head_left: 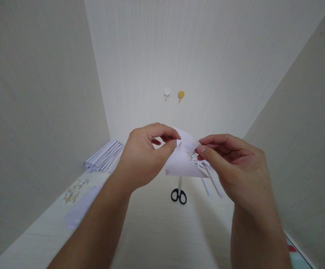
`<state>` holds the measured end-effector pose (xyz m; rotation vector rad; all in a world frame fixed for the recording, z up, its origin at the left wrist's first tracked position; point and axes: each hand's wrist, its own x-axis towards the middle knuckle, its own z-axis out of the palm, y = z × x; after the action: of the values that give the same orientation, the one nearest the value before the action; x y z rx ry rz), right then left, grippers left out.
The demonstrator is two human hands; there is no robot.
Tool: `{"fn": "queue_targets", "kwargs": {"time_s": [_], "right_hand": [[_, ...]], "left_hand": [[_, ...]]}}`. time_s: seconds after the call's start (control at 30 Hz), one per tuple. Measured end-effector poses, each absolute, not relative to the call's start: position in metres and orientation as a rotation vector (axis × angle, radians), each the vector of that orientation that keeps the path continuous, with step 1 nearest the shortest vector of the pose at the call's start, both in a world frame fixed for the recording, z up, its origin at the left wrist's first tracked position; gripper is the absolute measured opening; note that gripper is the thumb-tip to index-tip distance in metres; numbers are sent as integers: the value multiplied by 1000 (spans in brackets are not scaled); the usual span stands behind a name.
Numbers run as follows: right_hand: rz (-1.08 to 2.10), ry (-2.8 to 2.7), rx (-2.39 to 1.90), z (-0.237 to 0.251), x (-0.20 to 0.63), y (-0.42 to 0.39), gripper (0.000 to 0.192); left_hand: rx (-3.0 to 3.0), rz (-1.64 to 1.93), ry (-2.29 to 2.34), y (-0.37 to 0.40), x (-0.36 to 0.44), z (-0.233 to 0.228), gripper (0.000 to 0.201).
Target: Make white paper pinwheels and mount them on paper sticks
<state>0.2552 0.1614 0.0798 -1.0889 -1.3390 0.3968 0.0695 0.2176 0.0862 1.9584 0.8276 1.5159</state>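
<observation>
My left hand (151, 158) is closed in a pinch, thumb and forefinger on the edge of a thin white paper piece. My right hand (235, 160) pinches a small paper scrap (192, 148) with a short pale stick (193, 142) beside its fingertips; whether the stick is gripped too is hard to tell. Just behind the fingers appears a larger white paper sheet (176, 166), its lower edge bent. Below it, on the pale surface, lie scissors (179, 191) with black handles and their blades pointing away. Small white scraps (200, 162) show near my right fingertips.
A stack of folded paper strips (103, 157) lies at the left wall, with small white-and-tan pieces (74, 193) and a flat paper (81, 209) nearer. Two paper strips (206, 186) rest right of the scissors. A white hook (167, 92) and a yellow hook (181, 94) are on the back wall.
</observation>
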Motion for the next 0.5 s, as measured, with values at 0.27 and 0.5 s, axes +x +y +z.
{"fn": "queue_targets", "kwargs": {"time_s": [0.27,0.5], "right_hand": [[424,-1444,-1061,82,255,155,8],[414,-1424,-1031,81,256,154,5]], "left_hand": [[1988,1307,626,217,66,90,8],[1890,1125,460,225,61,86,15]]}}
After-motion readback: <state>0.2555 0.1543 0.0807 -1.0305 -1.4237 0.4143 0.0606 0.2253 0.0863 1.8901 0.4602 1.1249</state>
